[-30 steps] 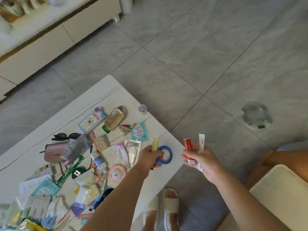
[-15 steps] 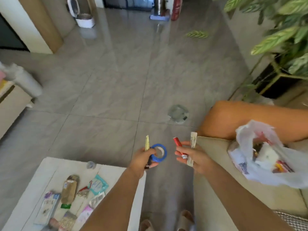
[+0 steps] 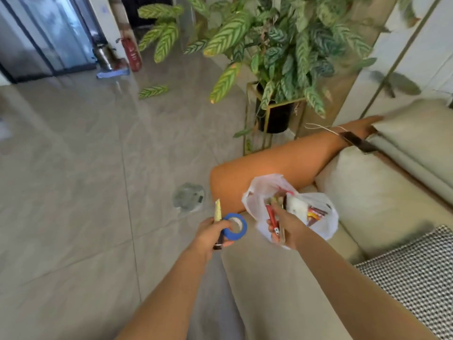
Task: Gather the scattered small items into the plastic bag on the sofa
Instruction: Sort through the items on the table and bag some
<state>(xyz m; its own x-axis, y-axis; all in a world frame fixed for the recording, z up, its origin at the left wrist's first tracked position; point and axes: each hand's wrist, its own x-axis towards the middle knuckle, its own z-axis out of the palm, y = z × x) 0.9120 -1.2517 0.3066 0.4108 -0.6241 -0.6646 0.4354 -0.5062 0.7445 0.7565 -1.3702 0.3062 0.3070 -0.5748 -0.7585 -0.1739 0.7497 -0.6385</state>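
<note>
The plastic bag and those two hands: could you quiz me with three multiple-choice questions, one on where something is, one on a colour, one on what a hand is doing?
1. Where does the plastic bag lie?
A. on the sofa
B. on the floor tiles
C. in the plant pot

2. What colour is the tape roll?
A. green
B. blue
C. white

3. What is the right hand doing?
A. resting flat and empty
B. pointing at the plant
C. holding a red tube at the bag's mouth

Answers: 1 A, the bag sits on the sofa seat. 2 B, the roll in the left hand is plainly blue. 3 C, its fingers are wrapped round the red tube at the bag's opening.
</note>
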